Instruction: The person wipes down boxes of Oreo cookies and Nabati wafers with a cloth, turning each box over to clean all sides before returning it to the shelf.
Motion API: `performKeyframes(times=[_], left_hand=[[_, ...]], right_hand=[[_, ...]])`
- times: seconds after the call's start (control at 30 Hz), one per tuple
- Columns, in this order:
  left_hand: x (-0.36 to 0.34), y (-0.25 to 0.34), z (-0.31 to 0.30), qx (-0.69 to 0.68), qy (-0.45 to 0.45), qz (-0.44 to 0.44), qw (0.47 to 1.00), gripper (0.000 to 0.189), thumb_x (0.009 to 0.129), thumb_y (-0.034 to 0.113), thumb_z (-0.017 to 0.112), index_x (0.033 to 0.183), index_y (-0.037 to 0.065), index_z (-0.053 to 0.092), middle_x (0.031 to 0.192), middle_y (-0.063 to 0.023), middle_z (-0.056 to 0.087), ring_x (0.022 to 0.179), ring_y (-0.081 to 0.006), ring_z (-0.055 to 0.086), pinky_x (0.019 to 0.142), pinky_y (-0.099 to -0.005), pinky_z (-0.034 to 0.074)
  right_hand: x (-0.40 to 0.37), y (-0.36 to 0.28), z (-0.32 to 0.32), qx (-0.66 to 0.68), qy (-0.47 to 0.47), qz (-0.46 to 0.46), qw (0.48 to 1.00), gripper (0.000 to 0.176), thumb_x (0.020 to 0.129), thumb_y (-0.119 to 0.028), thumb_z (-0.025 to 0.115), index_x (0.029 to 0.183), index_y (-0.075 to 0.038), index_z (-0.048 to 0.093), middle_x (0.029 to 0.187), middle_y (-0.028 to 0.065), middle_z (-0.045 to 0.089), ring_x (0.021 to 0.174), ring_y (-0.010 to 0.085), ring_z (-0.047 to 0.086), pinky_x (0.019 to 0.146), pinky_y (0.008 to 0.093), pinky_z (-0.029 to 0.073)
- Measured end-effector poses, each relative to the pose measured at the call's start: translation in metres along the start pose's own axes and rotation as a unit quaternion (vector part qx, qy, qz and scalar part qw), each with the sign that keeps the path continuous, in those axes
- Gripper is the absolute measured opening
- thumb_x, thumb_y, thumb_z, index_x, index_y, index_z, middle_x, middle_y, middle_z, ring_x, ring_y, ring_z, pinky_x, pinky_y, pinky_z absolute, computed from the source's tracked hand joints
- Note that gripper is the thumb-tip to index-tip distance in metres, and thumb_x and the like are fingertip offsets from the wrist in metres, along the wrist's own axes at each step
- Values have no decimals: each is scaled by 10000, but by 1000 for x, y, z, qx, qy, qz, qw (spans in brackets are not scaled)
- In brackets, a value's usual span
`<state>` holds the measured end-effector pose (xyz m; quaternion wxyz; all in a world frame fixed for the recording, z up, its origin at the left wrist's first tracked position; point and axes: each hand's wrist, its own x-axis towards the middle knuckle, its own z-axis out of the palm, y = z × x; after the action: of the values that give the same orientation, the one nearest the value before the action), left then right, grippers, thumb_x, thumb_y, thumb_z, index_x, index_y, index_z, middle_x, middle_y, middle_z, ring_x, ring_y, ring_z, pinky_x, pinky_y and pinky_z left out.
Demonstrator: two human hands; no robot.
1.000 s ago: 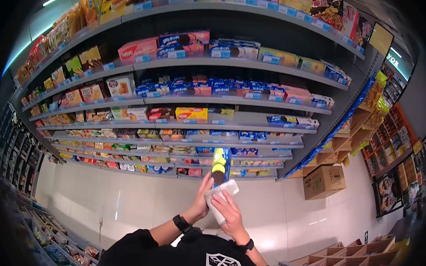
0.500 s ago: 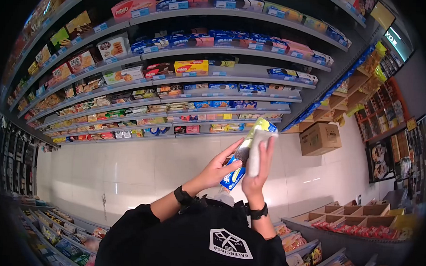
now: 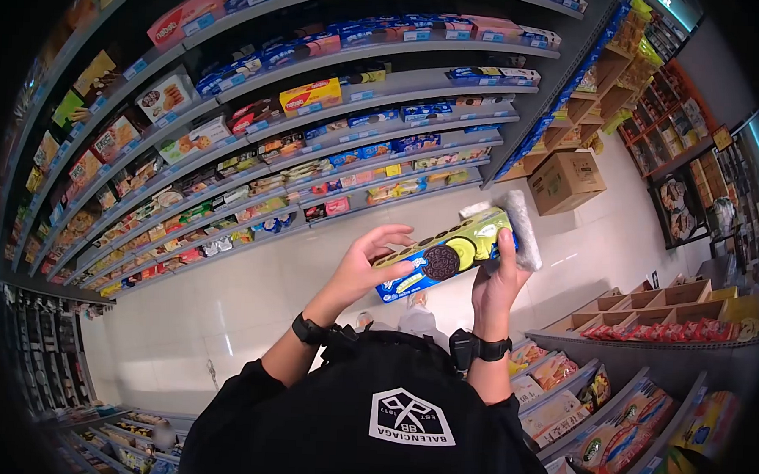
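A long blue and green box of sandwich cookies (image 3: 433,263) is tilted between my hands, its front with a dark cookie picture facing me. My left hand (image 3: 363,268) is at the box's left end, thumb across the front and fingers raised near the upper edge. My right hand (image 3: 498,286) grips the right end, thumb pressed on the front; its other fingers are mostly hidden. Folded behind and around that end is a white fluffy cloth (image 3: 525,231), held against the box by my right hand.
Long shelves (image 3: 386,93) of boxed snacks curve across the front and left. A cardboard carton (image 3: 566,182) stands on the pale tiled floor (image 3: 257,316) at the right. Nearer me on the right are wooden bins (image 3: 660,298) and racks of packets (image 3: 558,406).
The box has turned from steeply upright to nearly level, showing its front. The cloth moved from the box's side to its right end, and my left fingers have lifted. The view has turned.
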<state>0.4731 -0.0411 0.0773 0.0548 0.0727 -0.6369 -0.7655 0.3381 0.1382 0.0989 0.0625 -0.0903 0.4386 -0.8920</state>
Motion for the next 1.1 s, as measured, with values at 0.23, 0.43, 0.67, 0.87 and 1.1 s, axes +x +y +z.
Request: performKeyframes(times=[0.23, 0.43, 0.67, 0.87, 1.1], left_hand=[[-32, -11, -19, -162, 49, -70, 983, 514, 860, 135, 816, 1277, 65, 525, 1259, -107, 632, 1089, -162, 636, 940, -305, 542], [-40, -12, -31, 33, 96, 156, 983, 658, 740, -71, 852, 1308, 52, 543, 1310, -108, 619, 1240, -193, 607, 1035, -332, 537], [-42, 3, -19, -110, 131, 133, 976, 757, 812, 9, 827, 1450, 73, 425, 1382, -131, 557, 1267, -236, 586, 983, -366, 569], [-35, -14, -25, -170, 134, 82, 973, 575, 891, 87, 779, 1358, 18, 453, 1267, -105, 622, 1146, -195, 653, 951, -338, 567], [-25, -8, -8, -93, 152, 123, 976, 577, 845, -17, 798, 1299, 15, 444, 1213, -89, 625, 1135, -154, 630, 991, -311, 519]], right_hand=[[-28, 21, 1, 12, 67, -63, 996, 438, 982, -211, 656, 1351, -7, 535, 1272, 121, 631, 1137, 221, 645, 982, 385, 528], [-37, 25, -6, 12, 33, 25, 999, 486, 963, -215, 685, 1382, -35, 518, 1254, 88, 633, 1139, 197, 631, 996, 349, 501], [-45, 25, 1, 7, 6, -9, 1000, 551, 941, -128, 701, 1435, -55, 467, 1284, 100, 602, 1162, 204, 610, 1024, 373, 490], [-37, 33, -18, -220, -63, -141, 963, 464, 987, -6, 569, 1445, -11, 495, 1483, 168, 521, 1362, 262, 504, 1136, 400, 392], [-59, 35, 1, -563, -204, -318, 735, 402, 905, -116, 661, 1306, -84, 674, 1447, 172, 582, 1439, 441, 407, 1160, 554, 294]])
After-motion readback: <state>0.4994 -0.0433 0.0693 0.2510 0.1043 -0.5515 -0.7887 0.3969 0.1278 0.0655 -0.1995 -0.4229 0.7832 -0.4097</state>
